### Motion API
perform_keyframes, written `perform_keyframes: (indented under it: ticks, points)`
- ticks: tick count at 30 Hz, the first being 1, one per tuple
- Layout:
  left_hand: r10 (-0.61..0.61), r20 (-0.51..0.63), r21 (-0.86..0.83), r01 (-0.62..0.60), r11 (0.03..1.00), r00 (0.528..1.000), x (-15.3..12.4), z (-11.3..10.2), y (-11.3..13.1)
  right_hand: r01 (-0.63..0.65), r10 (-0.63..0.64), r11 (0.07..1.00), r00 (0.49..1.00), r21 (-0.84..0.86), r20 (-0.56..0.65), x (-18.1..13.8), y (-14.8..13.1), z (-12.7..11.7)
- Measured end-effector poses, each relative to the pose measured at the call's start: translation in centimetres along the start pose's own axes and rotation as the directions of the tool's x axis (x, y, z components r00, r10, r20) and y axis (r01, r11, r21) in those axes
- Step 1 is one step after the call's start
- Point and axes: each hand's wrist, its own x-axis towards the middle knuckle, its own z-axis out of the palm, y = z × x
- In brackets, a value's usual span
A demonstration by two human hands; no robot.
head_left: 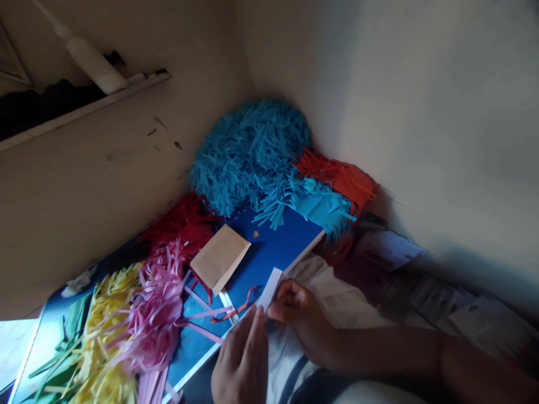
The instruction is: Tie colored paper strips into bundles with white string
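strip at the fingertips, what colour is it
The strip looks whitish, faintly lavender; the head view shows it.

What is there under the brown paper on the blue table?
The blue table shows beside the brown paper, with dark red strips near the paper's left side. Anything directly beneath is covered and cannot be seen.

One head-worn view, close above both hands [243, 359] [302, 317], forward and down.
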Motion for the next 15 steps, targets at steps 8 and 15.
perform_keyframes:
  ticks: [8,15]
  points:
    - [0.054,0.079,0.076,-0.06,0.995,0.995,-0.31,-0.28,-0.47,0.02,-0.02,1.0,0.999,0.017,0.03,-0.33,-0.41,0.26]
    - [0.024,0.074,0.041,-0.027,0.999,0.997,0.02,-0.16,-0.2,0.02,-0.023,0.998,0.999,0.053,0.044,-0.13,0.04,-0.12]
